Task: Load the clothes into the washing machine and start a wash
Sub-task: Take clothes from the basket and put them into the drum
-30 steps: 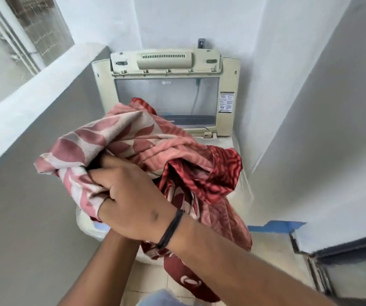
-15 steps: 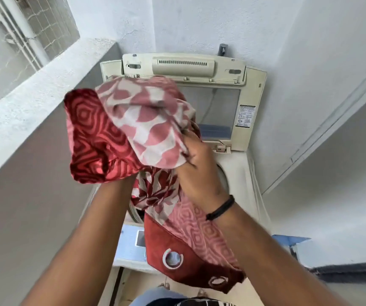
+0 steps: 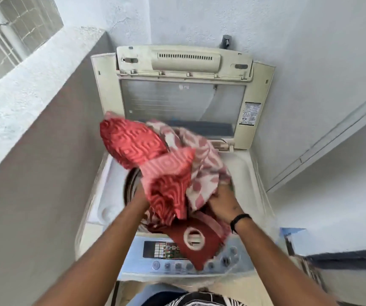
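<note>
1. Both hands, left hand [image 3: 141, 200] and right hand [image 3: 222, 200], clutch the red curtain [image 3: 166, 164] bundle.
2. Bundle's directly above the drum opening [image 3: 131, 184]; eyelet end [image 3: 194, 238] drapes over the control panel [image 3: 166, 250], nearer the right.

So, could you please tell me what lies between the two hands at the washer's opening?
In the head view, the bunched red patterned cloth fills the stretch between the left hand and right hand, over the drum opening.
</note>
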### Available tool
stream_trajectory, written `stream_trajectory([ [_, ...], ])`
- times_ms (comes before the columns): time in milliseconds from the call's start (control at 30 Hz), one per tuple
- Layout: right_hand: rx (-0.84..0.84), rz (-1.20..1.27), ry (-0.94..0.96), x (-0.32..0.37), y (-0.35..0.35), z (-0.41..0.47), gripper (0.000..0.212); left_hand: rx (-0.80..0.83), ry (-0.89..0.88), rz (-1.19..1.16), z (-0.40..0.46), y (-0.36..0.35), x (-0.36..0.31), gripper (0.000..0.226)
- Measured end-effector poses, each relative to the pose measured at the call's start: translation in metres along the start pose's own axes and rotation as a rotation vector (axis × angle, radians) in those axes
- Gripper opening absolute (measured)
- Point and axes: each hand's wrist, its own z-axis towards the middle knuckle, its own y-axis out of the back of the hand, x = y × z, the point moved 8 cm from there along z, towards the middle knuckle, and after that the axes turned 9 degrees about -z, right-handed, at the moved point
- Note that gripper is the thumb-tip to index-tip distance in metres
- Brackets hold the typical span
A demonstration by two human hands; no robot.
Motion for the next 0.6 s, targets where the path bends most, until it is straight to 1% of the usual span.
stream_trajectory([
  [33,0.092,-0.078,-0.031,-0.012,-0.014,-0.004,0.016,0.025,0.006,-0.027,0.005,-0.008,0.016,0.029],
  [67,0.164,-0.140,-0.065,-0.029,-0.027,-0.011,0.023,0.127,0.006,-0.033,0.006,-0.019,0.024,0.025],
  [100,0.190,-0.186,-0.097,-0.045,-0.035,-0.014,0.030,0.185,0.042,-0.006,0.005,-0.026,0.034,0.026],
  [133,0.196,-0.177,-0.101,-0.055,-0.040,-0.017,0.030,0.218,0.032,0.016,0.003,-0.029,0.041,0.032],
  [167,0.205,-0.153,-0.105,-0.061,-0.043,-0.023,0.023,0.222,0.038,0.005,0.001,-0.029,0.049,0.039],
  [200,0.219,-0.118,-0.120,-0.065,-0.045,-0.027,0.013,0.207,0.041,-0.007,-0.001,-0.027,0.057,0.046],
  [267,0.206,-0.105,-0.169,-0.082,-0.047,-0.037,0.025,0.161,0.046,-0.005,-0.006,-0.017,0.067,0.059],
  [333,0.166,-0.095,-0.179,-0.088,-0.044,-0.044,0.028,0.112,0.045,0.027,-0.007,-0.006,0.077,0.068],
  [400,0.141,-0.078,-0.169,-0.087,-0.042,-0.049,0.026,0.036,0.028,0.089,-0.009,0.006,0.079,0.073],
  [467,0.147,-0.069,-0.166,-0.083,-0.044,-0.050,0.027,-0.052,0.019,0.162,-0.004,0.017,0.082,0.073],
  [500,0.152,-0.070,-0.166,-0.081,-0.045,-0.050,0.028,-0.066,0.018,0.183,0.000,0.020,0.082,0.073],
  [533,0.151,-0.077,-0.157,-0.078,-0.048,-0.049,0.028,-0.051,0.021,0.184,0.006,0.019,0.083,0.074],
  [600,0.154,-0.082,-0.142,-0.071,-0.052,-0.047,0.030,0.055,0.043,0.141,0.016,0.008,0.087,0.075],
])
